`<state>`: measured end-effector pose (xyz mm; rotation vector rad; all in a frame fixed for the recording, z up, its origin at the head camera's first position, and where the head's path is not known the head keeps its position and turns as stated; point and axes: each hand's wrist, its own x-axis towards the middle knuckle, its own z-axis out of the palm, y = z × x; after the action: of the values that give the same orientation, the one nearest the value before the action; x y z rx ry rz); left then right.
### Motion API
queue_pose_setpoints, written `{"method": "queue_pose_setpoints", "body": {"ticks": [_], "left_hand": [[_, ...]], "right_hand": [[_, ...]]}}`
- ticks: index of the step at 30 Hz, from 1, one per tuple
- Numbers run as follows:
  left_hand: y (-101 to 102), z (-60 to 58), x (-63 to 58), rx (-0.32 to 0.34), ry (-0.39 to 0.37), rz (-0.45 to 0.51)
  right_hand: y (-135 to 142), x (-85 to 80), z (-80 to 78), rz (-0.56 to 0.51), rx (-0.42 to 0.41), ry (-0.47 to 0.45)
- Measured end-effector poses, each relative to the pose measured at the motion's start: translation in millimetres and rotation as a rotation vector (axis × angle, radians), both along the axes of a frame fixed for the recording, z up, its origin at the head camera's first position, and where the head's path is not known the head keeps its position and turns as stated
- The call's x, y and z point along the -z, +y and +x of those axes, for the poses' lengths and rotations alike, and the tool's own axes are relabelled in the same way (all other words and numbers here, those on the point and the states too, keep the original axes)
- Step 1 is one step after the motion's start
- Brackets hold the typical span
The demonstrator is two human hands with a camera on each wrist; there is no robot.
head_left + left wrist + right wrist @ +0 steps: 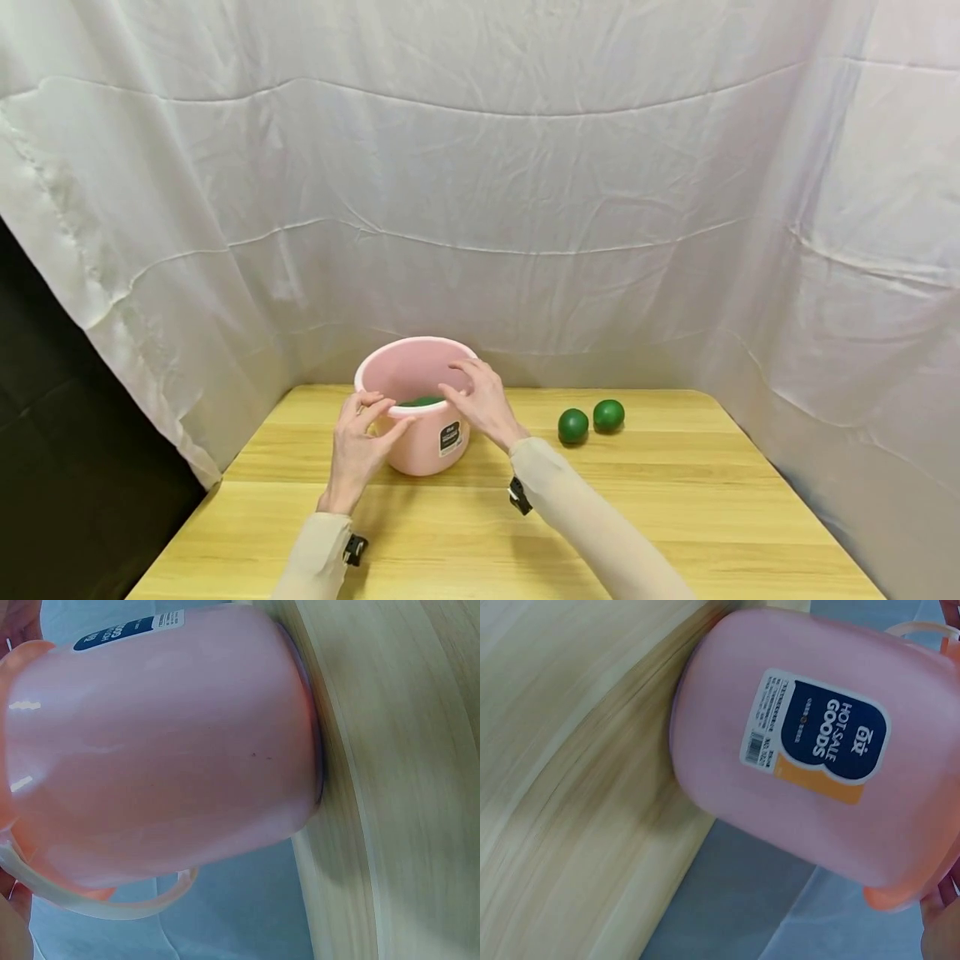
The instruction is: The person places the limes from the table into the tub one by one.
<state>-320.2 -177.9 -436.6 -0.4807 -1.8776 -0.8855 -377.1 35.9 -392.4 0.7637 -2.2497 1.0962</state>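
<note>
A pink bucket [420, 446] stands upright on the wooden table, tilted in neither wrist view. Just inside its rim shows something green [422, 402], mostly hidden by the front wall. My left hand [356, 450] grips the rim at the front left, thumb and fingers curled. On the right side, my right hand [483, 400] holds the rim with bent fingers reaching over the opening. A pale handle [97, 909] hangs along the bucket's side in the left wrist view. The right wrist view shows a dark label [832, 731] on the wall.
Two green, lime-like fruits [573, 426] lie close together to the right of the bucket. The wooden table [675, 500] has rounded back corners. White curtains [525, 183] hang behind and on both sides, with black cloth [60, 433] at the left.
</note>
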Motion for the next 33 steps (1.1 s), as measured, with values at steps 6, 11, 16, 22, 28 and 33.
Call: {"method": "queue_pose_setpoints", "body": {"ticks": [6,11,16,22,28,33], "left_hand": [[0,-2.7,1.5,0.005,0.052,-0.006],[-1,-4.0,2.1,0.002,0.071,-0.010],[0,-2.1,1.1,0.001,0.051,-0.001],[0,-0.9,0.3,0.001,0.030,0.003],[0,-1.4,0.8,0.001,0.042,0.000],[0,-2.3,2.0,-0.001,0.051,0.001]], "right_hand": [[7,5.0,-3.4,-0.014,0.005,0.058],[14,8.9,-4.1,-0.021,-0.007,0.112],[20,13.0,-3.7,-0.049,-0.016,0.142],[28,16.8,-4.1,-0.060,0.001,0.149],[38,22.1,-3.9,-0.046,0.021,0.112],[49,28.6,-4.5,-0.048,0.020,0.074]]}}
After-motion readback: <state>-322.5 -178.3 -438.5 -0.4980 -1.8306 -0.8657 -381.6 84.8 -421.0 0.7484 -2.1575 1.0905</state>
